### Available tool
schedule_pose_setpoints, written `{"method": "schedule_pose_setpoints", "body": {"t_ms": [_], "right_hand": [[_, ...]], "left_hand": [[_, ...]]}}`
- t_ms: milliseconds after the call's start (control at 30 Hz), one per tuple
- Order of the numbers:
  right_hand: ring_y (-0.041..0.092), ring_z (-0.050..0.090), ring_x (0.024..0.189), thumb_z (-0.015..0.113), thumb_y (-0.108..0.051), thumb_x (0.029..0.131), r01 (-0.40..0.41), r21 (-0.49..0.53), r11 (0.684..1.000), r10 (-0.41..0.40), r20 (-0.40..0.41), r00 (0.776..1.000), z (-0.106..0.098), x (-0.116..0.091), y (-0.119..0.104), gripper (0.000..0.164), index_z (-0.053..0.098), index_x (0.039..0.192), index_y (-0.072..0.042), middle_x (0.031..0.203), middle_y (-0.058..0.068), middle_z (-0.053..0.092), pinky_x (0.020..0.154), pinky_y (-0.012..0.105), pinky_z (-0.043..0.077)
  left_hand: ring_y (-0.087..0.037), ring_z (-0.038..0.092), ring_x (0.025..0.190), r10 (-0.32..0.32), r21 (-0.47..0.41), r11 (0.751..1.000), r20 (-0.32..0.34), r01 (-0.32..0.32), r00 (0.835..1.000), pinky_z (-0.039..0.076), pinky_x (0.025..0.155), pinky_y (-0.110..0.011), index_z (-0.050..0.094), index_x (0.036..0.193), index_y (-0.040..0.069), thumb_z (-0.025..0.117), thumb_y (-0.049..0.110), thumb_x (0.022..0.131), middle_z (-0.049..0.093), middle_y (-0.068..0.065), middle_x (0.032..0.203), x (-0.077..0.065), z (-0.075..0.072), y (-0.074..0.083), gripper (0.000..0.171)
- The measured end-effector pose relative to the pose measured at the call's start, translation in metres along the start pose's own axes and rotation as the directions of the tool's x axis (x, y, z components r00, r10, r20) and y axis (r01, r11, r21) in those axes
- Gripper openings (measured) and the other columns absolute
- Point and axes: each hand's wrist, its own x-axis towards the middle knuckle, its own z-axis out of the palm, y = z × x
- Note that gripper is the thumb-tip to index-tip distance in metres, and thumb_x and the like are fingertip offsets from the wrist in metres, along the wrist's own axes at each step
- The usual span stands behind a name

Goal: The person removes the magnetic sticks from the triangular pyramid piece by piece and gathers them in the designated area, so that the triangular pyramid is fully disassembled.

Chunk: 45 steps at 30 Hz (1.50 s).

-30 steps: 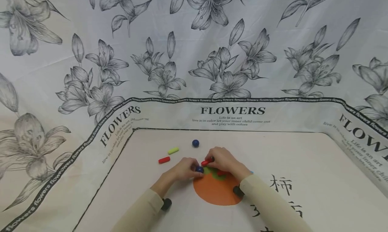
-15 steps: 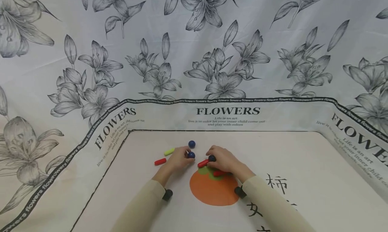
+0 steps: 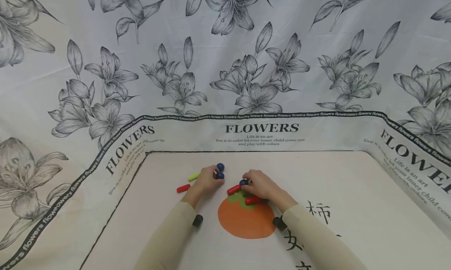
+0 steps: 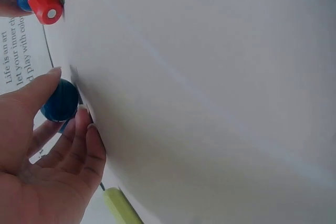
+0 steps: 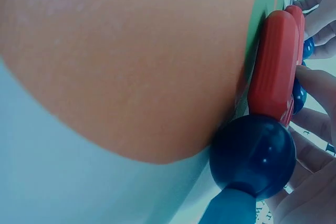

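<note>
My left hand point(image 3: 205, 180) pinches a blue ball point(image 4: 60, 100) between thumb and fingers. Just beyond it, close by or touching, lies a second blue ball point(image 3: 220, 167). My right hand point(image 3: 261, 184) grips another blue ball point(image 3: 243, 182), from which a red rod point(image 3: 233, 190) sticks out toward the left. Below that hand, a second red rod point(image 5: 273, 64) lies over the green leaf of a printed persimmon. Its near end meets a blue ball point(image 5: 252, 156), and a blue rod point(image 5: 231, 208) extends from this ball. Whether all these pieces are joined is partly hidden by the fingers.
Left of my left hand lie a loose red rod point(image 3: 183, 188) and a yellow-green rod point(image 3: 193, 177). The pale cloth bears an orange persimmon print point(image 3: 246, 219) and black characters point(image 3: 318, 212). A flowered curtain point(image 3: 260, 78) rises behind the table.
My left hand has carried its blue ball away from the red rod, up and leftward to the far blue ball. My right hand stays near the leaf print with its ball and rod.
</note>
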Motion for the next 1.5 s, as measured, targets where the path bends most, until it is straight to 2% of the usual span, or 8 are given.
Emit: {"method": "schedule_pose_setpoints", "body": {"t_ms": [167,333,567,767,900,1033,1300,1500], "right_hand": [[0.017,0.057,0.087,0.076,-0.021,0.094,-0.007,0.018,1.0,0.007,-0.003,1.0,0.001,0.004,0.003,0.028,0.074,0.115,-0.004,0.096,0.002,0.068,0.083,0.037,0.053],[0.015,0.057,0.081,0.076,-0.018,0.093,0.001,0.045,0.999,-0.001,-0.007,1.0,0.001,0.007,0.005,0.023,0.076,0.11,-0.003,0.091,0.001,0.067,0.078,0.034,0.052],[0.016,0.057,0.084,0.076,-0.019,0.093,-0.03,0.057,0.998,0.029,0.014,0.999,0.0,0.007,0.004,0.026,0.075,0.113,-0.001,0.096,0.003,0.069,0.083,0.036,0.053],[0.018,0.06,0.09,0.076,-0.018,0.093,-0.034,0.058,0.998,0.034,0.003,0.999,0.001,0.006,0.005,0.026,0.076,0.112,-0.001,0.101,0.006,0.072,0.091,0.042,0.053],[0.019,0.061,0.092,0.075,-0.019,0.094,-0.029,0.058,0.998,0.029,-0.001,1.0,0.002,0.006,0.006,0.026,0.076,0.113,-0.001,0.102,0.007,0.072,0.093,0.043,0.053],[0.018,0.06,0.09,0.075,-0.019,0.094,-0.03,0.073,0.997,0.03,0.001,1.0,0.001,0.006,0.006,0.025,0.076,0.113,-0.002,0.1,0.004,0.071,0.092,0.042,0.053],[0.017,0.06,0.088,0.074,-0.018,0.095,-0.005,0.073,0.997,0.005,-0.001,1.0,0.001,0.005,0.006,0.025,0.075,0.113,-0.001,0.099,0.004,0.071,0.091,0.042,0.053],[0.016,0.06,0.086,0.074,-0.018,0.094,0.012,0.091,0.996,-0.012,-0.001,1.0,0.0,0.004,0.008,0.025,0.075,0.113,0.0,0.097,0.003,0.071,0.088,0.04,0.053]], "left_hand": [[-0.022,0.057,0.091,0.014,0.025,1.0,-0.002,-0.014,1.0,0.051,0.08,-0.035,0.061,0.125,0.011,0.081,0.027,0.09,0.061,-0.005,0.098,-0.003,-0.003,-0.003,0.043],[-0.022,0.055,0.088,0.042,0.043,0.998,-0.026,-0.041,0.999,0.049,0.076,-0.034,0.059,0.126,0.01,0.082,0.024,0.088,0.059,-0.005,0.095,-0.013,-0.01,-0.007,0.047],[-0.02,0.054,0.081,0.097,0.061,0.994,-0.05,-0.094,0.994,0.047,0.069,-0.03,0.059,0.125,0.007,0.084,0.021,0.087,0.057,-0.005,0.09,-0.03,-0.016,-0.015,0.048],[-0.02,0.055,0.086,0.139,0.028,0.99,0.034,-0.14,0.99,0.05,0.072,-0.031,0.063,0.124,0.007,0.08,0.027,0.091,0.06,-0.005,0.097,-0.041,-0.015,-0.011,0.042],[-0.019,0.057,0.09,0.185,0.023,0.982,0.132,-0.189,0.974,0.053,0.076,-0.031,0.065,0.124,0.008,0.079,0.03,0.092,0.062,-0.003,0.101,-0.044,-0.008,-0.001,0.041],[-0.018,0.058,0.092,0.195,-0.007,0.98,0.195,-0.197,0.961,0.055,0.08,-0.032,0.066,0.123,0.008,0.079,0.027,0.092,0.062,-0.001,0.1,-0.043,0.0,0.011,0.039],[-0.016,0.06,0.087,0.189,-0.032,0.982,0.199,-0.187,0.962,0.055,0.083,-0.032,0.071,0.111,0.007,0.075,0.025,0.095,0.066,0.0,0.094,-0.035,0.014,0.019,0.024],[-0.015,0.059,0.079,0.201,-0.043,0.98,0.186,-0.196,0.962,0.053,0.072,-0.027,0.073,0.102,0.009,0.074,0.024,0.096,0.065,0.001,0.086,-0.032,0.017,0.019,0.015]]}}
